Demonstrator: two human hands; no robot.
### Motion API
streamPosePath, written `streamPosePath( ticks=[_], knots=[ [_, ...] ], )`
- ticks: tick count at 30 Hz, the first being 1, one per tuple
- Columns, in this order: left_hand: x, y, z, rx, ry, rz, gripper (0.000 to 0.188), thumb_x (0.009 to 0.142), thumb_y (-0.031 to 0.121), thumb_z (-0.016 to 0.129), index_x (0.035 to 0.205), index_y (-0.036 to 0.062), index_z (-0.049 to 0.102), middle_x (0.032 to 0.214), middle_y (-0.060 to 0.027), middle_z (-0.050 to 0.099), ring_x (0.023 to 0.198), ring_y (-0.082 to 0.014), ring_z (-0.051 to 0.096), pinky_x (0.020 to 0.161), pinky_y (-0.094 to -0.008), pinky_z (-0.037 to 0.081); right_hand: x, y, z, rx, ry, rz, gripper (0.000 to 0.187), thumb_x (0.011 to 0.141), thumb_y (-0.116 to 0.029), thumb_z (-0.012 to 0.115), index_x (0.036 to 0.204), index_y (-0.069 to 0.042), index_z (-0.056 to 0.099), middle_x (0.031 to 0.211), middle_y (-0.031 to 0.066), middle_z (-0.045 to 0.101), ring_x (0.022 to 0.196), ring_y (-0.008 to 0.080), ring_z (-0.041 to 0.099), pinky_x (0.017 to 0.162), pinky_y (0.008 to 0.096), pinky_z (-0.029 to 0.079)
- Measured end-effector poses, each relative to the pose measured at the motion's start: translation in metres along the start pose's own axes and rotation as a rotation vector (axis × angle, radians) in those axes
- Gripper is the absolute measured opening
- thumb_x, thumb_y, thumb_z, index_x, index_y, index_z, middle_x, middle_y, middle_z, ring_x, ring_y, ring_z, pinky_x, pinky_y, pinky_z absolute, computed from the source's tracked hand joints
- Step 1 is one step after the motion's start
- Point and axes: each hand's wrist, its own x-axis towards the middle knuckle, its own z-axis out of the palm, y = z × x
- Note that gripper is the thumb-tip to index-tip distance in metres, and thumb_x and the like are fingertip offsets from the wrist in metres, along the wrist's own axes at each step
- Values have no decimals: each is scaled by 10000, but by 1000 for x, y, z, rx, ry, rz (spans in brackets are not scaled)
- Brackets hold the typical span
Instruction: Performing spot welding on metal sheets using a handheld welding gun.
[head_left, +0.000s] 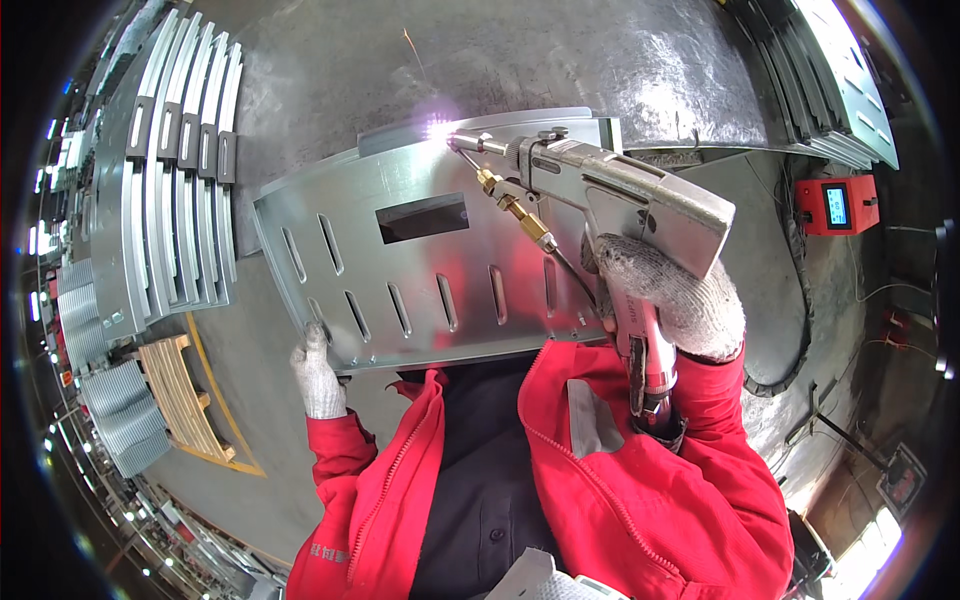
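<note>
A slotted sheet-metal panel with a dark rectangular cutout lies before me on a grey metal table. My right hand, in a knitted glove, is closed round the grip of a handheld welding gun. A bright violet-white glow shows at the gun's nozzle, on the panel's far edge, and hides the exact contact point. A brass wire-feed tube runs below the barrel. My gloved left hand grips the panel's near left corner, with the thumb on top and the other fingers partly hidden.
Slotted metal panels stand stacked on the left; more panels stand at far right. A red machine with a lit screen sits at right, near a dark cable. A wooden pallet and corrugated pieces lie lower left.
</note>
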Motion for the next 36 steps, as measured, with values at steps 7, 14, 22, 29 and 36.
streamPosePath(
  ticks=[7,14,22,29,36],
  knots=[
    [1,2,-2,1,-18,-7,356,1066,377,734,1065,21,714,897,-50,694,698,-113,629,623,-239,512,13,-18,6,428,3,249,327,872,-17,791,1194,-77,808,1137,71,793,987,235,744,853,347,583],
    [6,-15,-4,-92,-3,61,365,1066,384,733,1033,22,694,890,-49,674,714,-112,634,628,-233,517,20,-25,7,957,-99,384,219,914,59,756,1133,76,759,1070,118,785,818,244,730,805,328,596],
    [-77,34,70,-323,74,-192,363,1066,314,729,1080,-45,673,903,-107,699,718,-158,680,626,-238,549,0,-21,-23,1731,186,751,438,991,-37,690,1401,67,579,1016,233,718,590,275,624,465,322,501],
    [-94,22,164,-302,-1230,-399,268,1063,145,669,1241,-54,689,1008,-124,758,813,-196,727,769,-324,608,63,-68,-54,83,-297,285,467,798,-104,788,1204,78,646,859,153,729,586,271,657,529,357,535],
    [-113,46,210,-332,-1282,-99,301,1081,195,656,1292,-19,677,1071,-105,761,886,-175,721,817,-310,600,69,-82,-19,-393,-484,166,564,700,-117,833,1197,1,596,759,120,702,562,321,674,518,391,527]
  ],
)
